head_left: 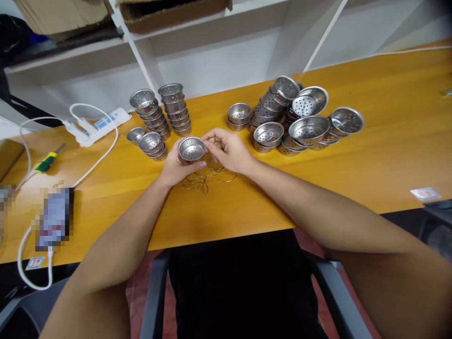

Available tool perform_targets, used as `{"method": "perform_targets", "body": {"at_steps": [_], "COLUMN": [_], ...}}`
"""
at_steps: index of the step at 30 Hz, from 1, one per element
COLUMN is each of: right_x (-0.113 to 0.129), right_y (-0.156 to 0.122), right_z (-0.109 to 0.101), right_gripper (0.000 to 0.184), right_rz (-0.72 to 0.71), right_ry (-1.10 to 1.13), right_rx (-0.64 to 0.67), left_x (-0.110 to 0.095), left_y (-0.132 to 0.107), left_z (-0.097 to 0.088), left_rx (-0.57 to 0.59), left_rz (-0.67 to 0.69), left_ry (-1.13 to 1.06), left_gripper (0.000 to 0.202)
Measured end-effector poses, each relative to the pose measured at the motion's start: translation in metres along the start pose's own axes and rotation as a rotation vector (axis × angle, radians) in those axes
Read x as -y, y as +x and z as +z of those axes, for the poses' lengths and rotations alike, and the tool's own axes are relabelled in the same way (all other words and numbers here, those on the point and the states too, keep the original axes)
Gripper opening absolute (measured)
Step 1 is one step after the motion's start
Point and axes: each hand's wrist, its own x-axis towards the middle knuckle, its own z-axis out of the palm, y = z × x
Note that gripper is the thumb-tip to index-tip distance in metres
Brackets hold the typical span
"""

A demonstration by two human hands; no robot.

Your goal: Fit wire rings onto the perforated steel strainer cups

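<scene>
My left hand [178,165] is wrapped round a small perforated metal cup [191,149], holding it upright with its mouth facing me. At the cup's right rim, the thumb and fingers of my right hand [226,148] are pinched together; whatever lies between them is too small to make out. Several thin wire rings [205,181] lie on the table just below my hands, partly covered by them. Left of the held cup stands a short stack of similar cups [152,145], with a single cup [135,135] beside it.
Behind, on the left, rise two tall cup stacks [178,110]. Many more strainer cups [309,129] crowd the right. A power strip [106,125], a screwdriver [47,162] and a phone [54,219] on a white cable are at the left. White shelving [219,61] borders the table's back.
</scene>
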Motion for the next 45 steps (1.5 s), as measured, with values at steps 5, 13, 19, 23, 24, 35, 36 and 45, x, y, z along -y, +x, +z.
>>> {"method": "perform_targets", "body": {"at_steps": [5, 13, 19, 23, 24, 35, 36, 45], "right_x": [-0.002, 0.006, 0.018, 0.021, 0.021, 0.014, 0.013, 0.014], "right_y": [0.0, 0.004, 0.0, 0.001, 0.001, 0.001, 0.001, 0.0], "right_z": [-0.005, -0.018, -0.016, -0.015, -0.015, -0.007, -0.007, 0.006], "right_gripper": [0.02, 0.023, 0.015, 0.013, 0.012, 0.011, 0.011, 0.01], "right_rz": [-0.031, -0.077, -0.042, 0.02, 0.038, 0.11, 0.116, 0.099], "right_ry": [-0.081, -0.234, -0.312, -0.332, -0.338, -0.281, -0.28, -0.167], "right_rx": [-0.038, -0.079, 0.008, 0.023, 0.02, -0.017, -0.021, -0.047], "left_x": [-0.002, 0.0, -0.017, -0.029, -0.03, -0.032, -0.032, -0.04], "left_y": [0.001, 0.0, -0.001, -0.001, -0.001, -0.002, -0.002, -0.002], "left_z": [-0.003, -0.003, 0.004, 0.007, 0.007, 0.01, 0.01, 0.017], "left_rx": [-0.058, -0.018, 0.084, 0.181, 0.189, 0.182, 0.175, 0.08], "left_rz": [-0.009, 0.042, 0.184, 0.229, 0.235, 0.138, 0.131, 0.056], "left_ry": [0.126, 0.119, 0.321, 0.404, 0.419, 0.492, 0.489, 0.538], "left_gripper": [0.093, 0.087, 0.075, 0.075, 0.076, 0.093, 0.094, 0.088]}}
